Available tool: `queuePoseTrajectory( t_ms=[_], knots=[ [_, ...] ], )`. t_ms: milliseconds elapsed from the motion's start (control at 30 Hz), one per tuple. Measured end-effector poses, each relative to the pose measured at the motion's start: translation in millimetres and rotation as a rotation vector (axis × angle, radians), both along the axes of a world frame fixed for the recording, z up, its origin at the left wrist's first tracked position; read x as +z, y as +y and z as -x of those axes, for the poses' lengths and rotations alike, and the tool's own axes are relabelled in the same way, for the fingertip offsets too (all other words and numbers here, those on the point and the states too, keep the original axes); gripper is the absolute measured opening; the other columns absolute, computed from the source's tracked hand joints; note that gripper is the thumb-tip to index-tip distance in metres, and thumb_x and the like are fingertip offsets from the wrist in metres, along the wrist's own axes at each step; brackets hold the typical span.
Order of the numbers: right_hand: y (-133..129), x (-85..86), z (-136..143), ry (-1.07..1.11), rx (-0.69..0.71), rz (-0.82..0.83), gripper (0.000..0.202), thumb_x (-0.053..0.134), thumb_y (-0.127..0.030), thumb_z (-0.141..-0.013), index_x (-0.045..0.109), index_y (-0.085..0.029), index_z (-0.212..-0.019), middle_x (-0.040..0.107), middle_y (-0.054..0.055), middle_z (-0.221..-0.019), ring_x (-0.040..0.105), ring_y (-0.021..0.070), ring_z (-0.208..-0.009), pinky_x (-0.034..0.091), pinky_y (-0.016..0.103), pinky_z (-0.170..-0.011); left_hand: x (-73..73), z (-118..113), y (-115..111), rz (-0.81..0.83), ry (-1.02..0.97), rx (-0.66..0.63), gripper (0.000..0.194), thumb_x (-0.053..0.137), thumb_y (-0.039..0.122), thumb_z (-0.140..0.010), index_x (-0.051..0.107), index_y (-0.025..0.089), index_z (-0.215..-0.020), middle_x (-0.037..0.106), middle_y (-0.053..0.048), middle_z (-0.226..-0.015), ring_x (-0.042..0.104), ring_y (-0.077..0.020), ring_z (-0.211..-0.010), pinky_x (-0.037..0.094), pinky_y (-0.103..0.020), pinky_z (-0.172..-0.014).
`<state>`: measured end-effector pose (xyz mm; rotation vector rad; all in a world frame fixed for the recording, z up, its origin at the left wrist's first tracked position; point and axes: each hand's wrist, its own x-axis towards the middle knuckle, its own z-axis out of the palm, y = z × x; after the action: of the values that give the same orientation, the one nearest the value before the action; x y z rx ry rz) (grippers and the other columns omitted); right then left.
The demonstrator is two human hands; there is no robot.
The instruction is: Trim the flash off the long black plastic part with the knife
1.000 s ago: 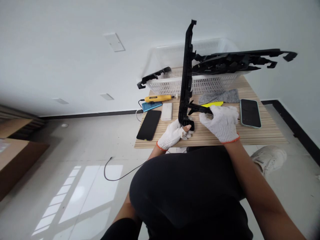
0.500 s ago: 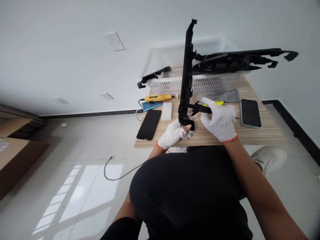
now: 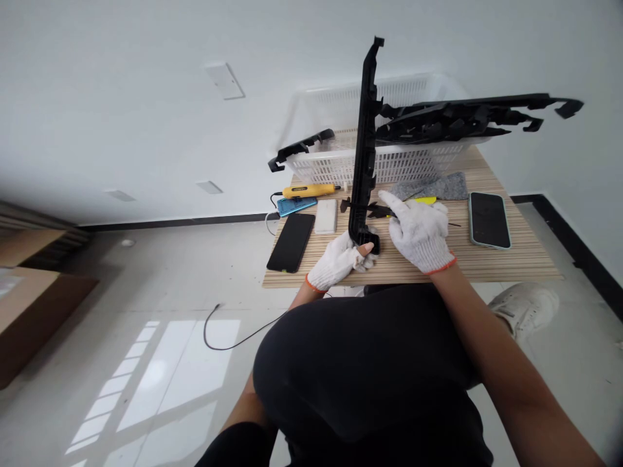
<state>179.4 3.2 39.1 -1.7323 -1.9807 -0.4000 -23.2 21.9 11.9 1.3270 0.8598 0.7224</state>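
A long black plastic trim strip (image 3: 366, 143) stands upright over the front of the table, its hooked foot at the bottom. My left hand (image 3: 337, 261), in a white glove, is closed round that foot, the bare thumb tip pressing on it. My gloved right hand (image 3: 419, 232) is to the right of the strip, index finger stretched forward and the other fingers curled. It grips a slim dark piece (image 3: 380, 211) that reaches to the strip, with a dark end showing on the strip's far left side. A thin end also sticks out right of the hand. The piece's kind is unclear.
Behind stands a white plastic basket (image 3: 331, 167) with more black trim parts (image 3: 448, 123) jutting out to the right. On the table lie a yellow corded tool (image 3: 309, 191), a blue packet (image 3: 294, 206), a white box (image 3: 326, 216), two phones (image 3: 291, 242) and a grey cloth (image 3: 450, 186).
My right hand has moved slightly left, and the dark piece now reaches across to the strip's left side. My left hand and the strip have hardly moved.
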Motion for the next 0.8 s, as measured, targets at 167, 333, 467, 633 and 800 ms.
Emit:
queuePoseTrajectory(
  t_ms=[167,333,467,633,800],
  knots=[
    [-2.4,2.2,-3.7,0.013,0.006,0.014,0.053,0.044,-0.035,-0.102,0.059,-0.028,-0.152,0.071,0.006,-0.090,0.057,0.0218,-0.079,0.032,0.042,-0.082,-0.7,0.2,0.2,-0.004,0.003,-0.010,0.051,0.078,0.059,-0.083,0.058,0.015,-0.099,0.075,-0.008,-0.082,0.068,-0.0124,-0.059,0.057,-0.021,-0.050],
    [-0.6,-0.9,-8.6,0.015,0.011,0.022,0.063,0.040,-0.027,-0.097,0.050,-0.019,-0.158,0.071,0.006,-0.085,0.058,0.0215,-0.075,0.035,0.042,-0.082,0.1,0.5,0.3,0.000,-0.005,-0.013,0.054,0.077,0.059,-0.083,0.059,0.014,-0.105,0.074,-0.007,-0.078,0.067,-0.0126,-0.058,0.056,-0.021,-0.050],
    [2.5,-7.2,-11.4,0.009,-0.046,0.000,0.067,0.041,-0.028,-0.094,0.048,-0.007,-0.157,0.069,0.008,-0.079,0.057,0.0230,-0.071,0.037,0.043,-0.080,1.6,0.5,-0.2,0.006,0.008,-0.010,0.059,0.078,0.062,-0.081,0.058,0.013,-0.108,0.074,-0.007,-0.075,0.068,-0.0136,-0.058,0.056,-0.021,-0.050],
    [3.0,-10.8,-13.7,0.013,-0.057,-0.085,0.051,0.042,-0.030,-0.096,0.064,-0.012,-0.139,0.067,0.005,-0.074,0.055,0.0217,-0.067,0.037,0.040,-0.080,0.5,0.8,-0.4,0.002,0.018,-0.009,0.057,0.077,0.064,-0.081,0.058,0.015,-0.104,0.074,-0.006,-0.075,0.068,-0.0135,-0.059,0.058,-0.022,-0.052],
    [1.6,-5.7,-12.3,-0.046,-0.081,-0.073,0.036,0.045,-0.034,-0.096,0.072,-0.015,-0.109,0.062,0.005,-0.068,0.050,0.0216,-0.064,0.032,0.040,-0.076,1.0,0.9,-0.6,-0.005,0.022,-0.012,0.057,0.077,0.064,-0.081,0.058,0.015,-0.100,0.073,-0.006,-0.074,0.068,-0.0136,-0.058,0.057,-0.022,-0.051]
  ],
)
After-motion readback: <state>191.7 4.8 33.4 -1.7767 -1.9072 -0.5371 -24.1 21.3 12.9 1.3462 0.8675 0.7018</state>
